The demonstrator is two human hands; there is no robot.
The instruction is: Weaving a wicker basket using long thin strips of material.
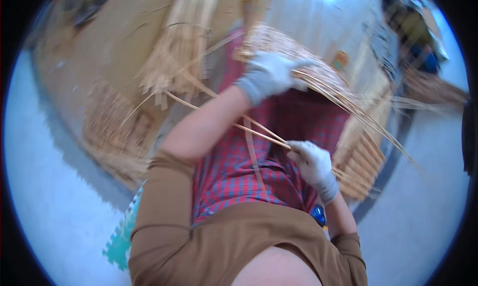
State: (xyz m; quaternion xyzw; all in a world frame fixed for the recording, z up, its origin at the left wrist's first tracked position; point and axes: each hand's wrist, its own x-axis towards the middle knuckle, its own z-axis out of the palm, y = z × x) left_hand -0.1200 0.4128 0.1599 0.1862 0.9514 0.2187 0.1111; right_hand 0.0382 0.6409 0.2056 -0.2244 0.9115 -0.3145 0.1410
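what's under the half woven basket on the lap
Red plaid cloth covers the lap beneath the woven basket. The left hand grips its rim; the right hand pinches loose strips. The basket's underside is hidden.

basket point(318, 81) on lap; strip bundle point(174, 52) left; mat point(112, 121) below it

Dry straw-coloured cane weaving, knit-gloved hands
Matt, rough pale woven cane basket point(318, 81) under grey knitted cloth-gloved left hand point(269, 76) fingers; red checked cloth point(239, 176) beneath.

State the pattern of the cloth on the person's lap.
Red and blue plaid cloth, head view.
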